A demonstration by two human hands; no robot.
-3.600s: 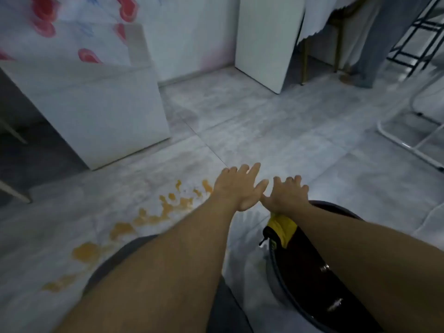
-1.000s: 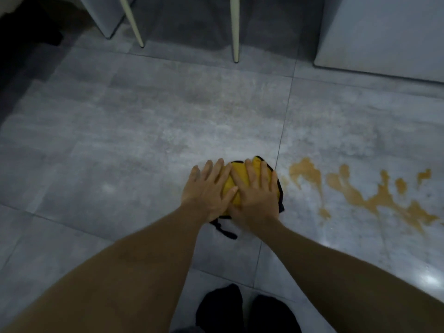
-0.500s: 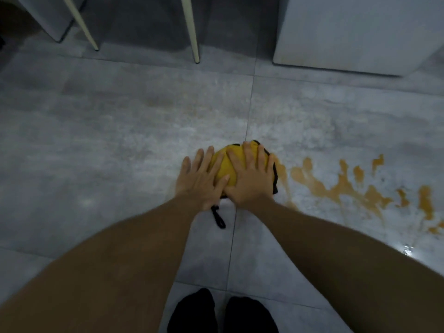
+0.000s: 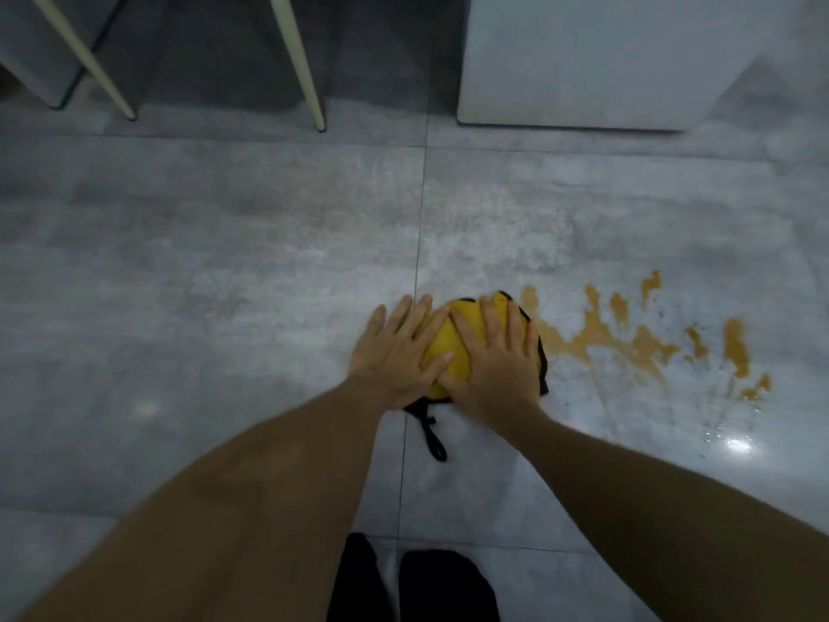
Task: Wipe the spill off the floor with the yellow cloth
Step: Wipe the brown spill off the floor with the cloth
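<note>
The yellow cloth (image 4: 453,347), black-edged with a black loop trailing toward me, lies bunched on the grey tiled floor (image 4: 224,285). My left hand (image 4: 394,356) presses flat on its left side with fingers spread. My right hand (image 4: 498,365) presses flat on its right side, thumbs nearly touching. The orange spill (image 4: 596,338) spreads over the floor right of the cloth, its nearest streak meeting the cloth's right edge. Separate splashes (image 4: 735,352) lie farther right.
Two pale chair legs (image 4: 296,60) stand at the back left. A white cabinet (image 4: 583,56) rests on the floor at the back right. My dark-socked feet (image 4: 412,581) are at the bottom. Wet droplets (image 4: 735,444) glint at the right.
Both hands have pushed the cloth rightward over the floor into the spill's left end, and the leftmost blotches are gone. Earlier, the cloth was at a black bucket.
</note>
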